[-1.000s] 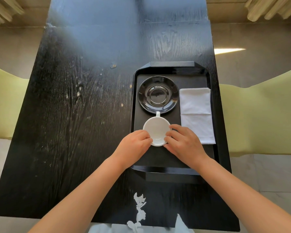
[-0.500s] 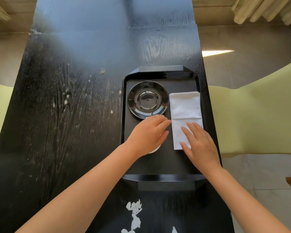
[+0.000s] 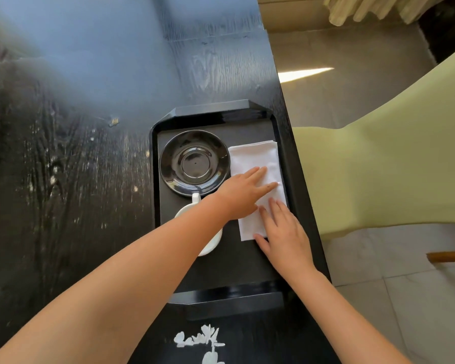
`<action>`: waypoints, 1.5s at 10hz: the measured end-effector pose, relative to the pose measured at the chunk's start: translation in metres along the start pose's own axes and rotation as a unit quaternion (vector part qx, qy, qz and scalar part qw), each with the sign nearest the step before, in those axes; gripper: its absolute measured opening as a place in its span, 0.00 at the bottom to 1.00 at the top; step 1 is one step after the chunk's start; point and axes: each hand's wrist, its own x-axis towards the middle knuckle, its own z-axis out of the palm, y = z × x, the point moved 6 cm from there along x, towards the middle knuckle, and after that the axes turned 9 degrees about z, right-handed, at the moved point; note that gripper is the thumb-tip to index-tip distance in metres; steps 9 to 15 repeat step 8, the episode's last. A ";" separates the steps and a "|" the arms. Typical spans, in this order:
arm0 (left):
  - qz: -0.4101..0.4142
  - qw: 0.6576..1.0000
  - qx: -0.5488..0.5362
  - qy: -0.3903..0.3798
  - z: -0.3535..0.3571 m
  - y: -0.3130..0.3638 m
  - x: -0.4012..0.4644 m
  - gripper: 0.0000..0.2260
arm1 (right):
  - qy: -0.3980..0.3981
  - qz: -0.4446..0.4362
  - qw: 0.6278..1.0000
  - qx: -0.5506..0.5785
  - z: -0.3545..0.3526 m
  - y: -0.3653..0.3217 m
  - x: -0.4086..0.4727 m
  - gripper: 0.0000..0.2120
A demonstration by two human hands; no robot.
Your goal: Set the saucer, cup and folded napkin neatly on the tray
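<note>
A black tray (image 3: pixel 221 269) lies on the dark table. A glossy black saucer (image 3: pixel 194 162) sits in its far left part. Just in front of the saucer stands a white cup (image 3: pixel 211 241), handle toward the saucer, mostly hidden under my left forearm. A folded white napkin (image 3: pixel 255 156) lies along the tray's right side. My left hand (image 3: pixel 241 194) reaches across and rests flat on the napkin's middle, fingers spread. My right hand (image 3: pixel 284 233) lies flat on the napkin's near end, fingers extended.
The black wooden table (image 3: pixel 71 179) stretches to the left and far side. The tray sits close to the table's right edge. A pale yellow chair (image 3: pixel 394 158) stands to the right over tiled floor. A white flower print (image 3: pixel 202 340) shows near the front.
Both hands left the cup. My right hand went to the napkin first, then my left hand crossed over the cup onto the napkin. The view shifted right.
</note>
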 end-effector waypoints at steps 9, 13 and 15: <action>-0.059 0.998 -0.013 -0.017 -0.037 -0.005 -0.052 0.24 | -0.133 0.004 0.991 -0.009 -0.044 -0.027 0.020 0.26; -0.059 0.998 -0.013 -0.017 -0.037 -0.005 -0.052 0.24 | -0.133 0.004 0.991 -0.009 -0.044 -0.027 0.020 0.26; -0.059 0.998 -0.013 -0.017 -0.037 -0.005 -0.052 0.24 | -0.133 0.004 0.991 -0.009 -0.044 -0.027 0.020 0.26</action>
